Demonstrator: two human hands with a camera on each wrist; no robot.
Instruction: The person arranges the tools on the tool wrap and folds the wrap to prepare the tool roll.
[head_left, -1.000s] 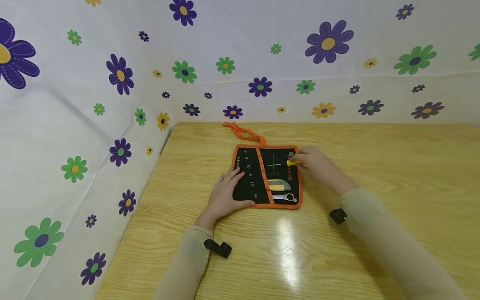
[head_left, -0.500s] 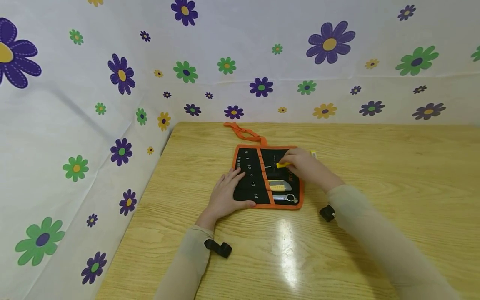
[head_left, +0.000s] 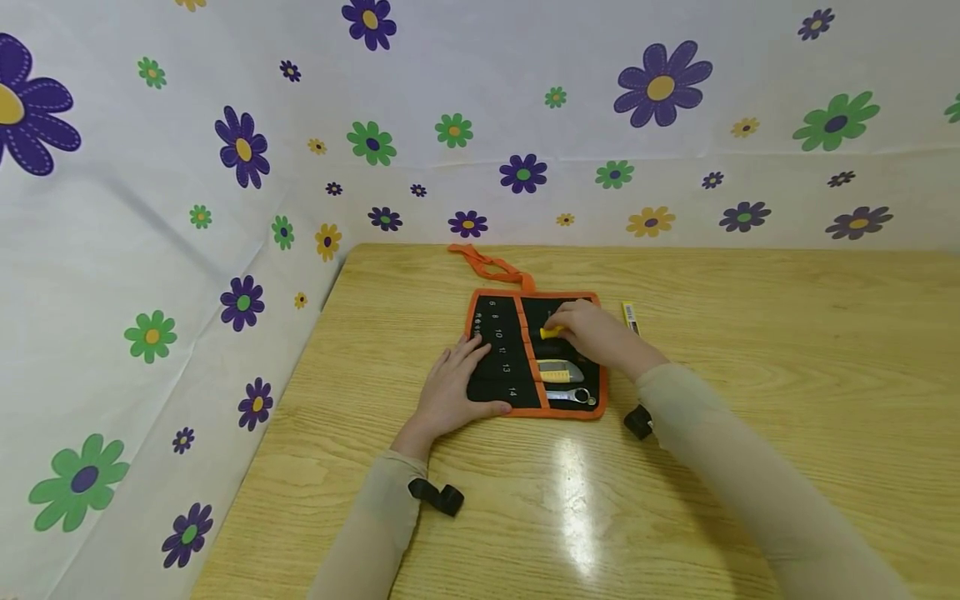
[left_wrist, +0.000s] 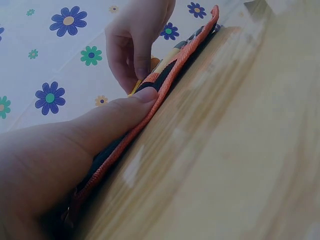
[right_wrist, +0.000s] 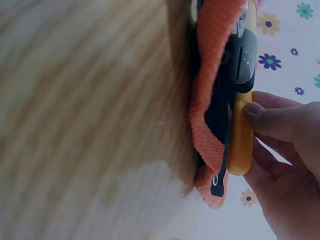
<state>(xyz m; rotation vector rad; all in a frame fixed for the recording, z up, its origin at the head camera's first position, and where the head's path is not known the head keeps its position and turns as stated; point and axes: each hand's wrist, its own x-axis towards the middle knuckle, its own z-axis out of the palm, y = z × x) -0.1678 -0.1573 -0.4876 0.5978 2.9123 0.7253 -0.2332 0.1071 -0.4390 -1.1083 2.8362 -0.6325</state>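
A black tool roll (head_left: pixel 491 367) with orange edging lies unrolled on the table, numbers printed on its left pockets. My left hand (head_left: pixel 450 392) rests on its left part, fingers spread and thumb along the near edge. My right hand (head_left: pixel 596 329) pinches the yellow handle of a screwdriver (right_wrist: pixel 241 140) between thumb and fingers, low over the roll. Its shaft points left to the orange pocket band and is hidden. Below it in the head view, a utility knife (head_left: pixel 558 372) and a wrench (head_left: pixel 567 396) stick out of their pockets.
An orange tie strap (head_left: pixel 491 268) trails from the roll's far edge. A slim yellow-labelled item (head_left: pixel 630 315) lies right of the roll, partly behind my right hand. The wooden table (head_left: pixel 787 358) meets a flower-patterned backdrop (head_left: pixel 450 75) behind and at left.
My right hand has moved left with the screwdriver, and its shaft has gone out of sight at the pocket band. The yellow-labelled item has come into view. My left hand stays put.
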